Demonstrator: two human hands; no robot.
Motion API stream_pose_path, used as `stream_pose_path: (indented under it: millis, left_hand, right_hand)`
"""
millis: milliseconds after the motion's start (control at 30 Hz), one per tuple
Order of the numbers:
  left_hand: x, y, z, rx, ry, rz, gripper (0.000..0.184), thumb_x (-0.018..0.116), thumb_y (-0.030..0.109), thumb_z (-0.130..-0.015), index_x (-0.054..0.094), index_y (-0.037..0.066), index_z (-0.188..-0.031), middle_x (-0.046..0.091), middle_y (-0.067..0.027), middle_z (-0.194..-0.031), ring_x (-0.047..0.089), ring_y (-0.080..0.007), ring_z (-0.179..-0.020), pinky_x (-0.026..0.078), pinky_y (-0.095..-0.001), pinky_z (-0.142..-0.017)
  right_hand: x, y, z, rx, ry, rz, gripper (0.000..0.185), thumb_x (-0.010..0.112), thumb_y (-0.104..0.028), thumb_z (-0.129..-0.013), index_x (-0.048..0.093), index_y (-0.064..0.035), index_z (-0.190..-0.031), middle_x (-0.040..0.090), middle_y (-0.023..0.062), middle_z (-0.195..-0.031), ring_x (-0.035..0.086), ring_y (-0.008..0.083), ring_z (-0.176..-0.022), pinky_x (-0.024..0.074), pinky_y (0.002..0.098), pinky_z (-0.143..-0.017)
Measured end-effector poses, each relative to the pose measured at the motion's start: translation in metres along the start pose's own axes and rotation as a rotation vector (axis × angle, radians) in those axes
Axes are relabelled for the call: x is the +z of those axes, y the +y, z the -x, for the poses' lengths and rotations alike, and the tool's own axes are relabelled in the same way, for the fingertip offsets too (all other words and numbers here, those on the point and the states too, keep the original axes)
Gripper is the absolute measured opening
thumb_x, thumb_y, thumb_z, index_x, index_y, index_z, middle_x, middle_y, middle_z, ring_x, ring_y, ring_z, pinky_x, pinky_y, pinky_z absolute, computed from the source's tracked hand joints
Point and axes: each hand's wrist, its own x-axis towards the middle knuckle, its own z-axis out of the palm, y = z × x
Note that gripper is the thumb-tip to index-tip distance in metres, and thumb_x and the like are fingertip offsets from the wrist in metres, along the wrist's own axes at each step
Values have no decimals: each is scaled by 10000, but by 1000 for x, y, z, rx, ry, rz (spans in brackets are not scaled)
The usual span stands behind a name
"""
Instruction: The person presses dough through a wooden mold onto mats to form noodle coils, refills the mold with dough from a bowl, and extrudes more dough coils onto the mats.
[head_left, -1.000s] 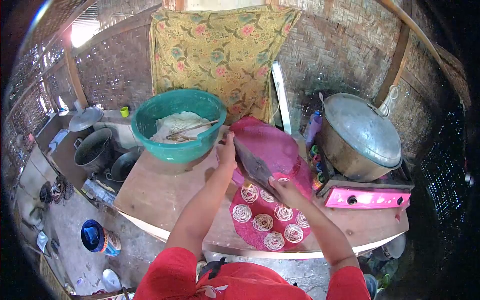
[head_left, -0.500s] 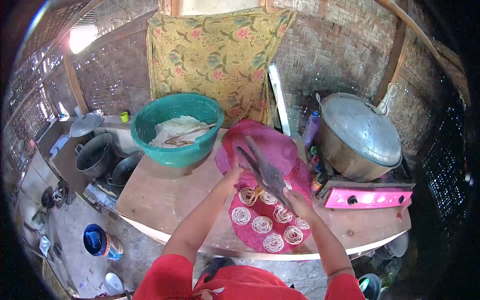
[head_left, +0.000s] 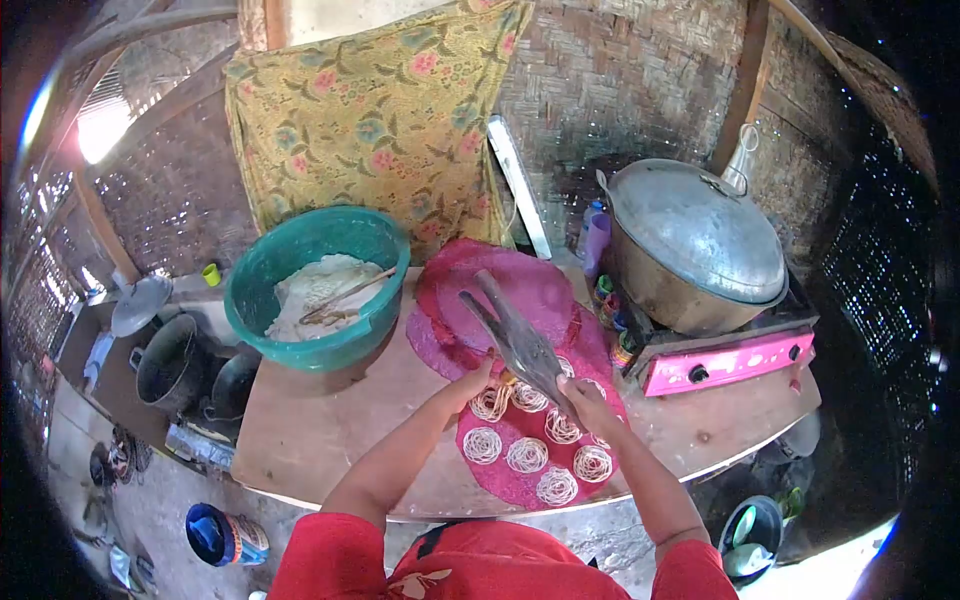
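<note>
My right hand (head_left: 590, 402) is wrapped round the lower end of a dark wooden tool (head_left: 525, 345), whose two prongs point up and to the left. Close to the tool's left side, my left hand (head_left: 474, 382) is closed at the edge of the noodle nests; what its fingers hold, if anything, is too small to make out. Several round pale noodle nests (head_left: 526, 455) lie on a pink mat (head_left: 505, 480). Behind them is another round pink sheet (head_left: 520, 290).
A green basin (head_left: 240, 300) of white dough or flour with a stick stands left on the wooden table (head_left: 300, 440). On the right, a large lidded pot (head_left: 695, 240) sits on a pink stove (head_left: 730, 362). Dark pots (head_left: 168, 365) stand far left.
My left hand has let go of the tool's upper end and moved down to the nests. The tool's prongs now stand apart. The view has turned to the right.
</note>
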Motion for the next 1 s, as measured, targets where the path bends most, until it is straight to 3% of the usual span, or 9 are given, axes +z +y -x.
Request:
stream_pose_path:
  millis: [133,233,400,467,533,633,867,933,1000]
  left_hand:
    - [-15,-30,-21,307,18,-171,582,204,476,-989,468,65,-1305,666,-118,-1043,600,-200,-889,448,-320,-887]
    - [-16,-28,18,498,240,-908,755,220,602,-934,616,-3,-1150,446,-160,-1358,483,-322,-1130,354,-406,-985]
    - [-9,30,79,868,407,-1575,832,562,524,-819,328,-48,-1375,335,-206,-1424,417,-384,-1181,321,-496,-1000]
    - [-13,54,65,835,654,-1202,956,648,506,-782,202,-55,-1415,399,-225,-1348,468,-338,-1128,359,-462,-957]
    - [-15,101,29,773,369,401,635,688,392,-806,432,35,-1264,507,-140,-1147,537,-285,-1010,431,-444,-884]
    - [-13,170,25,731,336,723,495,712,366,-796,506,45,-1111,545,-68,-997,580,-238,-837,485,-400,-744]
    - [-18,150,-73,651,565,740,514,744,271,-725,501,18,-1101,571,-85,-921,538,-209,-807,437,-397,-660]
    - [-28,124,-92,295,679,742,380,719,288,-723,566,72,-995,564,-64,-896,563,-236,-786,476,-414,-714]
    - [-32,109,-106,366,673,781,474,733,302,-705,529,35,-1039,559,-87,-933,556,-244,-813,472,-413,-721]
  right_hand:
    - [5,2,-4,-8,55,-50,497,449,-531,-923,554,-80,-744,479,-26,-581,415,66,-467,320,245,-433]
    - [5,-8,2,37,72,-78,473,462,-509,-926,564,-73,-776,476,-29,-581,407,60,-465,309,239,-428]
    - [8,-30,13,6,110,-41,486,490,-499,-917,618,-34,-979,478,-36,-613,409,52,-492,298,237,-436]
    - [8,-34,13,-7,112,-22,492,512,-486,-910,610,-23,-1044,490,-26,-638,449,55,-549,332,238,-466]
    - [10,-55,18,-81,149,134,500,513,-492,-907,604,-24,-1057,506,-13,-657,474,67,-581,363,244,-494]
    - [-2,-45,-6,-235,194,311,560,487,-550,-897,598,-30,-1074,570,29,-722,539,112,-658,443,273,-587]
    - [-24,-36,-57,284,-153,84,785,222,-771,-837,603,-86,-817,540,37,-626,469,126,-496,346,260,-430]
    - [-26,-28,-64,341,-181,106,769,249,-762,-841,596,-76,-856,544,40,-634,479,122,-494,357,265,-424]
    - [-31,-12,-78,431,-172,182,737,281,-741,-851,580,-68,-856,530,37,-596,472,116,-456,352,269,-400]
